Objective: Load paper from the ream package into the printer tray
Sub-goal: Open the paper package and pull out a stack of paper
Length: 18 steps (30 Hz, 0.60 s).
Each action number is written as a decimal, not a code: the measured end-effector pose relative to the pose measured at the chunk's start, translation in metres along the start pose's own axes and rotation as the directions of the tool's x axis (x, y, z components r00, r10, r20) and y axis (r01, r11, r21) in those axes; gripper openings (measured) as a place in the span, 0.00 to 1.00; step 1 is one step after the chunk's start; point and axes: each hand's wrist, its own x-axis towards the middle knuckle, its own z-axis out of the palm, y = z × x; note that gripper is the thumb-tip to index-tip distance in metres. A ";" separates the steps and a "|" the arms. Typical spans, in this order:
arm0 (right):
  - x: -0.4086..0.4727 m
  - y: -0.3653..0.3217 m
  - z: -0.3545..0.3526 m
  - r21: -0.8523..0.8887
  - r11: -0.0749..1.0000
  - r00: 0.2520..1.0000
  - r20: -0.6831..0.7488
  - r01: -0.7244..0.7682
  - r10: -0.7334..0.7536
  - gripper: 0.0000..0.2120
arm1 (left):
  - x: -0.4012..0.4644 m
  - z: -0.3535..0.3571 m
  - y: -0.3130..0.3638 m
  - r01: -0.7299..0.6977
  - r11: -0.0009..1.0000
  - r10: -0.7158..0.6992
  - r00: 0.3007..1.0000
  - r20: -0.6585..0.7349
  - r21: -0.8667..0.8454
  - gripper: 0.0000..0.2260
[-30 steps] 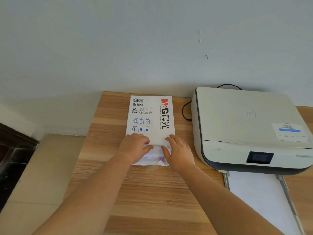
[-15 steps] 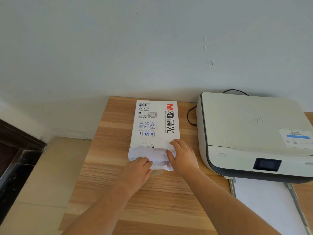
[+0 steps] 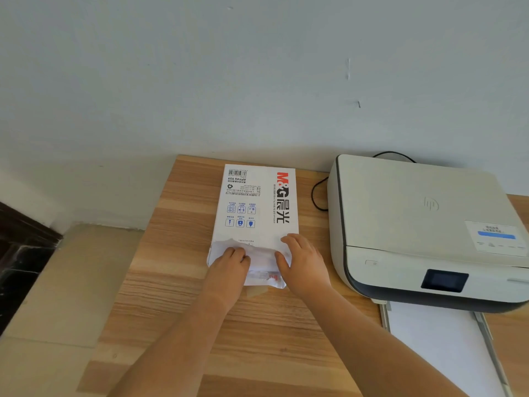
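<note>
Home office or small office corner, indoors. Wood-grain desk [image 3: 177,296] pushed against a plain pale painted wall [image 3: 200,81] with a few scuffs. White inkjet printer [image 3: 415,224] with a small dark screen sits on the desk at right, black cable [image 3: 316,196] looping behind it, its paper tray [image 3: 385,316] pulled out in front. Ream package [image 3: 257,202] of copy paper lies flat just left of the printer. Beige tiled floor [image 3: 57,282] at left, with dark wooden furniture [image 3: 20,253] at the frame edge. Looks domestic rather than corporate, cannot tell for sure.
</note>
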 end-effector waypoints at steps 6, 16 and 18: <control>0.000 0.001 -0.002 -0.007 1.000 1.000 0.005 -0.009 0.009 0.20 | 0.005 0.000 -0.001 0.000 1.000 -0.001 0.999 0.045 0.015 0.18; -0.002 -0.001 -0.003 0.004 1.000 1.000 -0.002 -0.015 0.015 0.19 | 0.003 -0.002 -0.005 -0.064 0.994 0.054 0.992 0.112 0.090 0.18; -0.003 0.000 -0.002 0.013 1.000 1.000 -0.001 -0.013 0.013 0.19 | 0.002 -0.002 -0.004 -0.082 0.989 0.072 0.994 0.084 0.123 0.19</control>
